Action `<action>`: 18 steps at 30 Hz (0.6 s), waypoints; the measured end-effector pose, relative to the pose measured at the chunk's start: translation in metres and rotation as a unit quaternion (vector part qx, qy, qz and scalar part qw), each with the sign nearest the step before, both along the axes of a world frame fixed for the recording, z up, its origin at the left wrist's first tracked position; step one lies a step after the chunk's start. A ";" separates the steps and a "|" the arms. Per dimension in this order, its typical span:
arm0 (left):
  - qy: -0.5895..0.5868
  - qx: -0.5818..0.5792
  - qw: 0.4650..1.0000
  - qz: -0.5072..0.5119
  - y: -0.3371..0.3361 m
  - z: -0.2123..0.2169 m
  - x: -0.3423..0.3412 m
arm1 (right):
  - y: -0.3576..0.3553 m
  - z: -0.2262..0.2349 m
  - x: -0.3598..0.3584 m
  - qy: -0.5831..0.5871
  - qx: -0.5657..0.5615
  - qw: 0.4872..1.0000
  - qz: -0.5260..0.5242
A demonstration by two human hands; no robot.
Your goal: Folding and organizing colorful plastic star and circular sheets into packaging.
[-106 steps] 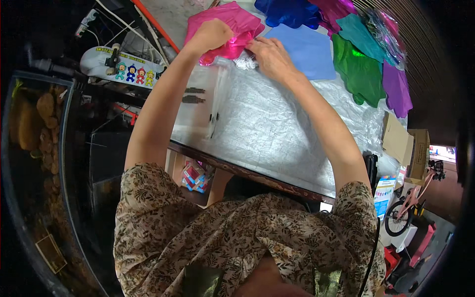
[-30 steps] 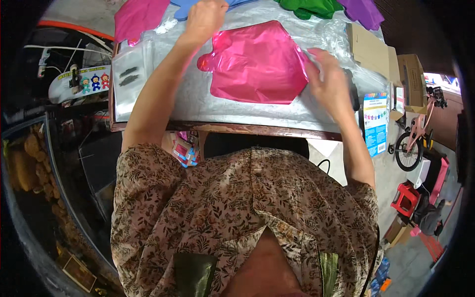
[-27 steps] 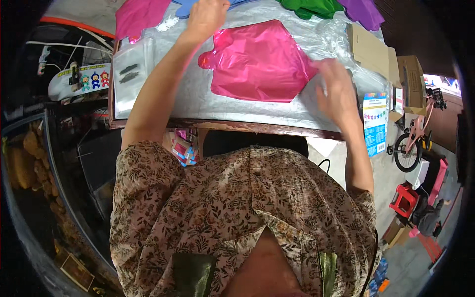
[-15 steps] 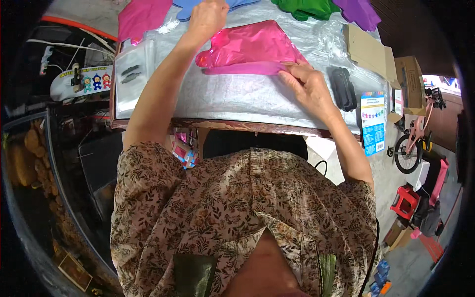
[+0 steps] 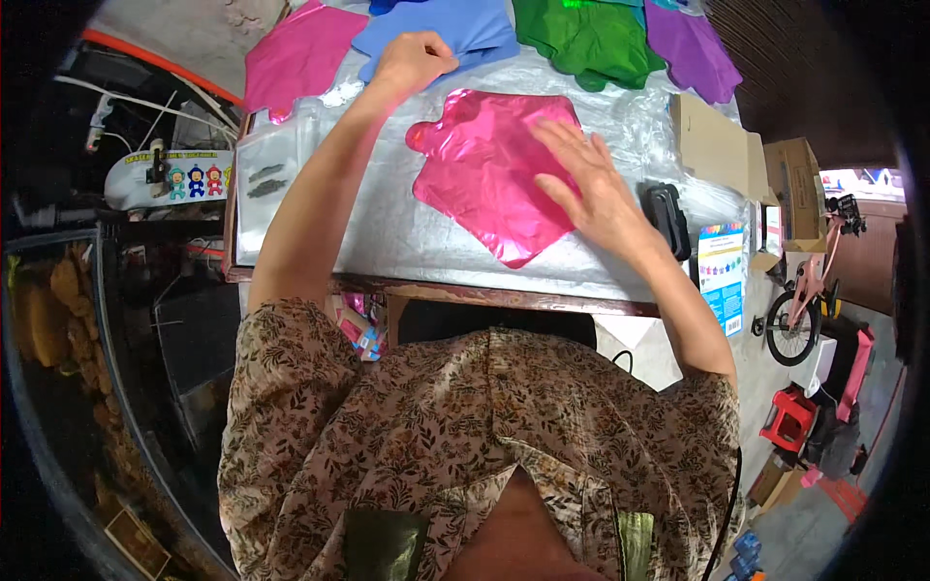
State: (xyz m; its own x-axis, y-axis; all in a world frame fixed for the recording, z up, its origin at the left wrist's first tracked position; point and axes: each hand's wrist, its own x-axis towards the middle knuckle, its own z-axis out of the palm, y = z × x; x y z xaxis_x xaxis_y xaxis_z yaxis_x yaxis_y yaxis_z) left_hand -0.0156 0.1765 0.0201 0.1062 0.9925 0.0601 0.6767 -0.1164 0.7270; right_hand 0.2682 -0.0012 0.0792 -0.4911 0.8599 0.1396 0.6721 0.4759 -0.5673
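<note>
On the desk [image 5: 320, 242], mid-sheet, we have the pink foil piece [image 5: 489, 174] lying flat on the silvery cover. Our right hand [image 5: 591, 189] rests palm-down on its right part, fingers [image 5: 557, 136] spread flat, gripping nothing. Our left hand [image 5: 412, 63] sits loosely curled at the far edge, just beside the blue foil piece [image 5: 441, 29]; we can't tell whether it pinches anything.

Risks, as we judge them:
- Foil on a slick cover: a sideways push from the flat palm could skid or crease it.
- Lower tip of the pink piece points toward the near desk edge; a drag toward us could take it over.
- Black device [image 5: 668, 218] sits just right of our right wrist; an outward sweep could knock it toward the cardboard box [image 5: 712, 145].

Room: bare cover left of the pink piece and along the near edge. Far side is crowded: magenta piece [image 5: 300, 53], blue, green piece [image 5: 581, 39], purple piece [image 5: 688, 48]. Right side is boxed in.
</note>
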 end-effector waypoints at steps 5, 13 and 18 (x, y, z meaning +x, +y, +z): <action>-0.024 -0.056 0.998 0.025 0.009 0.011 -0.002 | 0.010 -0.043 -0.022 -0.091 0.102 0.983 0.120; -0.006 0.089 0.996 -0.013 0.013 0.009 -0.003 | 0.052 -0.017 -0.048 -0.032 0.095 0.984 0.150; 0.024 0.095 0.995 -0.032 0.014 0.010 0.009 | 0.121 -0.044 -0.076 -0.108 0.243 0.964 0.002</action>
